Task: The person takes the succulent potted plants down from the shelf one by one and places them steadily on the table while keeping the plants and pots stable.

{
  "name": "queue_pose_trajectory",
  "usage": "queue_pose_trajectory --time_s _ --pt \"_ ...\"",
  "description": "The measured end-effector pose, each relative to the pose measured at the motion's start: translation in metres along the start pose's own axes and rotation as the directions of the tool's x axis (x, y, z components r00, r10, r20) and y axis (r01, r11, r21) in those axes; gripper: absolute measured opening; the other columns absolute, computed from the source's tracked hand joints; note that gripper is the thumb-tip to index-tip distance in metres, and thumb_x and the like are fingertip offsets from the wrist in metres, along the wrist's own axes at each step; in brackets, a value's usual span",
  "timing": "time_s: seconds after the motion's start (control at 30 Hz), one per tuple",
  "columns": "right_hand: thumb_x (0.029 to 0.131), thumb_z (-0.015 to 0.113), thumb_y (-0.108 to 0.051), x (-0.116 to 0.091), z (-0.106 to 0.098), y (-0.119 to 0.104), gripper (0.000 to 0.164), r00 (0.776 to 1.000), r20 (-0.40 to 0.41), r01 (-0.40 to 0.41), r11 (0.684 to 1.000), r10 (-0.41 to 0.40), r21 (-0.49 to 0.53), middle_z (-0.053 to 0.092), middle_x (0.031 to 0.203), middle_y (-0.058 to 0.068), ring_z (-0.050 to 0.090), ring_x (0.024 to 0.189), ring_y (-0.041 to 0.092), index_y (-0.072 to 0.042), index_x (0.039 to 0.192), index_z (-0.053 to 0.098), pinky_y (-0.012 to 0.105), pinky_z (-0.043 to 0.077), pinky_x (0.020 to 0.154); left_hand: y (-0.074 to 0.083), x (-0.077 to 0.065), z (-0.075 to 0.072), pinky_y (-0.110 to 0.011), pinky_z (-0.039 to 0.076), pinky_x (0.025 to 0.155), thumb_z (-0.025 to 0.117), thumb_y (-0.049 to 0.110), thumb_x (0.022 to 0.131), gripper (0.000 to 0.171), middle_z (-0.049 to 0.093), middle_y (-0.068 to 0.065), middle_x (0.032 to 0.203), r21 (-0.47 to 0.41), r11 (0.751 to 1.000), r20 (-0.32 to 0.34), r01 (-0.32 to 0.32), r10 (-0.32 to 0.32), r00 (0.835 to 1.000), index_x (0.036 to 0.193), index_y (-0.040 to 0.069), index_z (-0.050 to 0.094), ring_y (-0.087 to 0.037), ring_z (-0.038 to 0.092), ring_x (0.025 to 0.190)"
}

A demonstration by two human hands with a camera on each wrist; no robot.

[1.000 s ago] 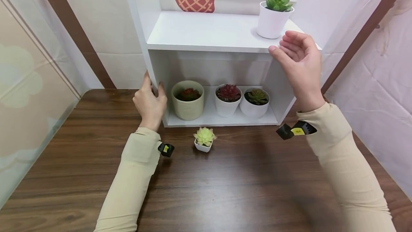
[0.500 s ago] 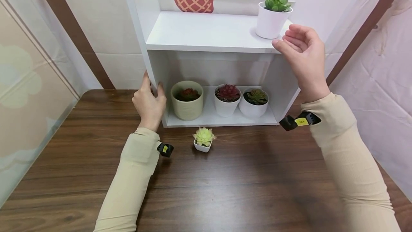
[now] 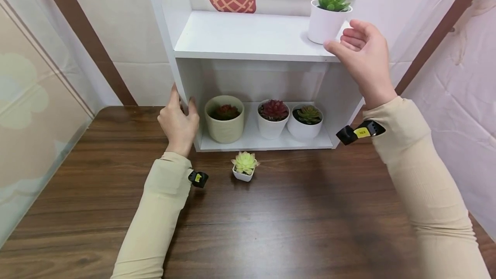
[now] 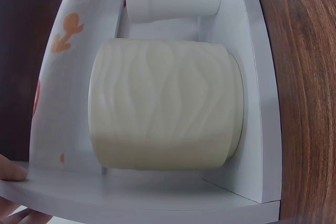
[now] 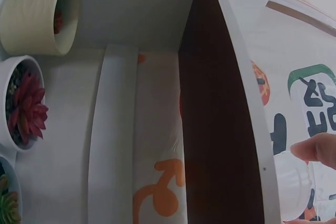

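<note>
The white shelf unit (image 3: 248, 38) on the bench (image 3: 271, 236) could skew if the left hand (image 3: 179, 125), pinching its side panel at 8 o'clock, pulled unevenly; the red succulent's pot (image 3: 271, 126) might then knock its close neighbour at 3 o'clock. The right hand (image 3: 368, 61) looks free of any grasp, thumb and curved fingers spread, at 4 o'clock of the white pot with the green succulent (image 3: 327, 25); contact I cannot tell. That pot sits on the upper shelf, towards the unit's 1 o'clock, near the front edge, so a clumsy nudge from the fingers could tip it off. The small yellow-green succulent (image 3: 244, 163), just outside the unit's 6 o'clock edge, would be struck if the unit slid forward.

Only the right wrist view shows black lettering (image 5: 315, 103) on the backdrop; the left wrist view best shows the cream pot's (image 4: 163, 103) wavy relief; the head view alone shows the yellow-green plant.
</note>
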State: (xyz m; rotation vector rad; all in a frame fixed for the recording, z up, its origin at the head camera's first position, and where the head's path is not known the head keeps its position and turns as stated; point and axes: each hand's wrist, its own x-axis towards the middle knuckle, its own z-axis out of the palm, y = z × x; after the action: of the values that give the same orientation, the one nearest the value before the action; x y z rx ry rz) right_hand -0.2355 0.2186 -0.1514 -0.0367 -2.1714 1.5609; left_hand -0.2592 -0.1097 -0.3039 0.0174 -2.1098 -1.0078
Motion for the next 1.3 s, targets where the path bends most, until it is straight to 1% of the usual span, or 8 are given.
queue_pose_trajectory --time_s 0.17,0.3,0.4,0.63,0.77,0.9,1.03,1.3 --pt "0.080 0.074 -0.022 0.009 0.002 -0.002 0.084 0.999 0.022 -0.041 0.992 0.044 -0.116 0.042 0.145 0.017 0.049 0.129 0.019 -0.007 0.149 0.029 0.024 0.038 0.105 0.000 -0.001 0.001 -0.059 0.046 0.074 0.060 0.017 0.090 0.042 0.069 -0.025 0.102 0.004 1.000 0.004 0.000 0.000 1.000 0.130 0.005 0.057 -0.045 0.067 0.086" --pt "0.081 0.073 -0.030 0.016 0.003 -0.005 0.089 0.996 0.040 -0.065 0.976 0.075 -0.209 0.040 0.149 0.013 0.047 0.132 0.016 -0.010 0.151 0.024 0.024 0.035 0.107 0.000 0.000 0.000 -0.059 0.046 0.075 0.061 0.017 0.090 0.041 0.069 -0.025 0.102 0.004 1.000 0.000 0.000 0.000 1.000 0.129 0.004 0.057 -0.045 0.067 0.087" --pt "0.081 0.072 -0.032 0.020 0.005 -0.007 0.090 0.995 0.042 -0.074 0.966 0.087 -0.247 0.040 0.149 0.011 0.046 0.132 0.015 -0.010 0.152 0.022 0.024 0.035 0.107 0.001 0.000 0.000 -0.059 0.046 0.075 0.060 0.017 0.090 0.041 0.069 -0.025 0.102 0.002 1.000 0.001 0.000 0.000 1.000 0.129 0.004 0.057 -0.045 0.067 0.087" --pt "0.080 0.071 -0.036 0.024 0.008 -0.008 0.084 0.996 0.022 -0.082 0.953 0.092 -0.292 0.044 0.145 0.009 0.049 0.127 0.017 -0.013 0.149 0.029 0.026 0.039 0.104 0.001 -0.002 0.002 -0.059 0.046 0.075 0.060 0.015 0.090 0.043 0.069 -0.025 0.104 -0.008 1.000 0.012 -0.002 0.002 1.000 0.131 0.005 0.056 -0.045 0.067 0.089" --pt "0.081 0.069 -0.043 0.026 0.010 -0.011 0.086 0.994 0.022 -0.091 0.930 0.106 -0.356 0.040 0.148 0.008 0.047 0.129 0.018 -0.015 0.150 0.027 0.028 0.039 0.104 0.000 -0.003 0.003 -0.059 0.046 0.075 0.060 0.014 0.089 0.043 0.069 -0.025 0.103 -0.009 1.000 0.001 -0.004 0.004 1.000 0.131 0.005 0.056 -0.046 0.067 0.089" --pt "0.081 0.068 -0.047 0.028 0.013 -0.011 0.083 0.994 0.019 -0.092 0.909 0.110 -0.407 0.041 0.147 0.008 0.047 0.124 0.016 -0.014 0.147 0.031 0.027 0.040 0.101 -0.001 -0.003 0.004 -0.059 0.046 0.074 0.060 0.014 0.089 0.043 0.069 -0.026 0.101 -0.008 1.000 -0.001 -0.008 0.008 1.000 0.131 0.005 0.056 -0.046 0.067 0.087" --pt "0.081 0.068 -0.048 0.029 0.015 -0.011 0.079 0.994 0.008 -0.097 0.900 0.110 -0.426 0.043 0.144 0.009 0.046 0.119 0.015 -0.013 0.143 0.035 0.027 0.039 0.098 -0.001 -0.003 0.005 -0.060 0.045 0.074 0.060 0.015 0.089 0.043 0.069 -0.026 0.100 -0.009 1.000 0.003 -0.011 0.011 1.000 0.131 0.005 0.056 -0.046 0.066 0.086" --pt "0.080 0.068 -0.049 0.031 0.019 -0.010 0.079 0.992 -0.019 -0.119 0.896 0.123 -0.427 0.044 0.145 0.007 0.045 0.119 0.014 -0.013 0.143 0.036 0.026 0.038 0.099 -0.001 -0.004 0.005 -0.060 0.046 0.073 0.060 0.014 0.089 0.044 0.069 -0.026 0.104 -0.013 1.000 0.003 -0.006 0.006 1.000 0.132 0.005 0.056 -0.046 0.067 0.087"
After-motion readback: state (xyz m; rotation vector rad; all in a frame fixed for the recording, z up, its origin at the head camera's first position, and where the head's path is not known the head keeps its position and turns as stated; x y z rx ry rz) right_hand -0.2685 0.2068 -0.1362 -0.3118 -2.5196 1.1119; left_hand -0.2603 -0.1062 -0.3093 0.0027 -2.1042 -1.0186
